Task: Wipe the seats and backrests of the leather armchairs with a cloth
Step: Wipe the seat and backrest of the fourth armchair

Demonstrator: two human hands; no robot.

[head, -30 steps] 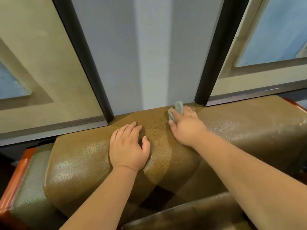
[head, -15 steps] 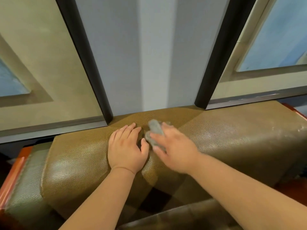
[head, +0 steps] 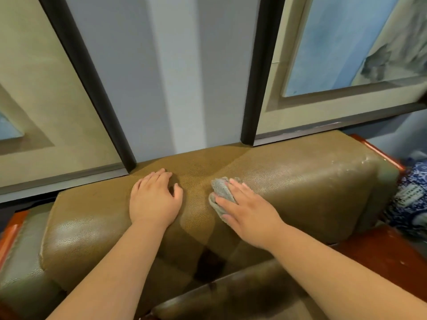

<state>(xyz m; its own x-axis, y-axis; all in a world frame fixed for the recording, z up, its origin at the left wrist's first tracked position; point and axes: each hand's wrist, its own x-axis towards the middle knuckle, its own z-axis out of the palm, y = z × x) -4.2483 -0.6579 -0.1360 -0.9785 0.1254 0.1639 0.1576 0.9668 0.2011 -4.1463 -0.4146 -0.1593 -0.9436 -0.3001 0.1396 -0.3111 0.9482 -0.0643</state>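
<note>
A: Left hand [head: 154,199]?
B: Flat on top of the armchair backrest [head: 300,188], fingers relaxed, holding nothing.
A: Right hand [head: 248,210]?
B: Straight fingers pressing the grey cloth [head: 219,194] onto the backrest (just beside the left hand).
A: At the far right edge?
B: Blue-white patterned object [head: 410,199], possibly ceramic; blurred.
</note>
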